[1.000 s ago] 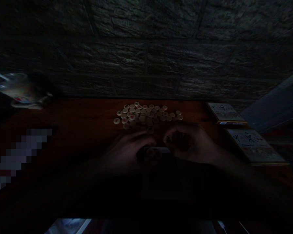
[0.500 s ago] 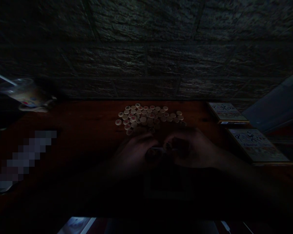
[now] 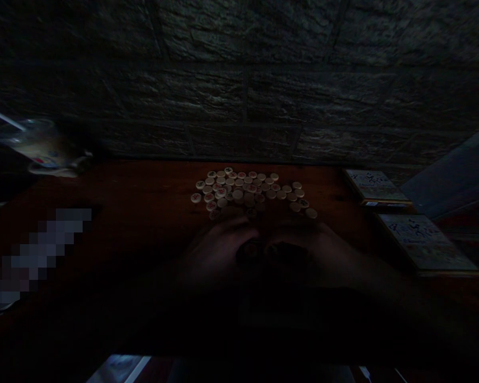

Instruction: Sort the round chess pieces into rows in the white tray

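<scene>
We see the spread of round pieces point(image 3: 238, 194) on the bench point(image 3: 151, 186), just beyond both hands, its long axis running left to right. The left hand point(image 3: 219, 244) seems nearer, its knuckles overlapping the spread's near edge in our view. The right hand point(image 3: 329, 250) sits across a narrow gap, both with fingers curled inward. A dim piece point(image 3: 252, 249) shows by the left fingers, another dim piece point(image 3: 271, 249) by the right; we cannot tell whether either is gripped.
</scene>
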Motion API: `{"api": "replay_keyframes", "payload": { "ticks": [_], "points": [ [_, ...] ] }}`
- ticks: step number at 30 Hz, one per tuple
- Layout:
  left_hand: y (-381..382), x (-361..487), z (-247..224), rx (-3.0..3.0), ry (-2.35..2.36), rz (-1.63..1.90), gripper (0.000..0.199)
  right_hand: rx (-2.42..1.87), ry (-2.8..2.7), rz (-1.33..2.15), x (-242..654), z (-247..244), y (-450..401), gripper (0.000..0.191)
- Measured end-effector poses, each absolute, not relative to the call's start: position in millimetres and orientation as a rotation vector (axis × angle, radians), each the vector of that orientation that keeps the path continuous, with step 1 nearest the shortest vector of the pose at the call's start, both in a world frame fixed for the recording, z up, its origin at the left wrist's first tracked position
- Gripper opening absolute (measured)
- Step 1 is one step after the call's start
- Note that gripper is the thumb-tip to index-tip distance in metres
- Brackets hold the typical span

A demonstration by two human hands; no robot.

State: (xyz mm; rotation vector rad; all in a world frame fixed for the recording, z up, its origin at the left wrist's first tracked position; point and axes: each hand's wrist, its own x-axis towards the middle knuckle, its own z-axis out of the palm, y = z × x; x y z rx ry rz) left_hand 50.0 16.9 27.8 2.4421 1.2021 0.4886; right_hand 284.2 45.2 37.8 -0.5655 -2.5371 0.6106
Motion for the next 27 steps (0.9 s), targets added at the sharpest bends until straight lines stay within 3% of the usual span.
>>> {"api": "replay_keyframes", "payload": {
  "ticks": [10, 27],
  "points": [
    [16.0, 50.7, 28.4, 2.394, 1.210, 0.478, 0.017, -0.535, -2.529, 0.544, 282.2, 34.9, 45.8, 0.024],
    [14.4, 54.3, 26.5, 2.325, 1.245, 0.550, 0.016, -0.539, -2.595, 0.583, 286.3, 34.4, 48.4, 0.018]
  ]
}}
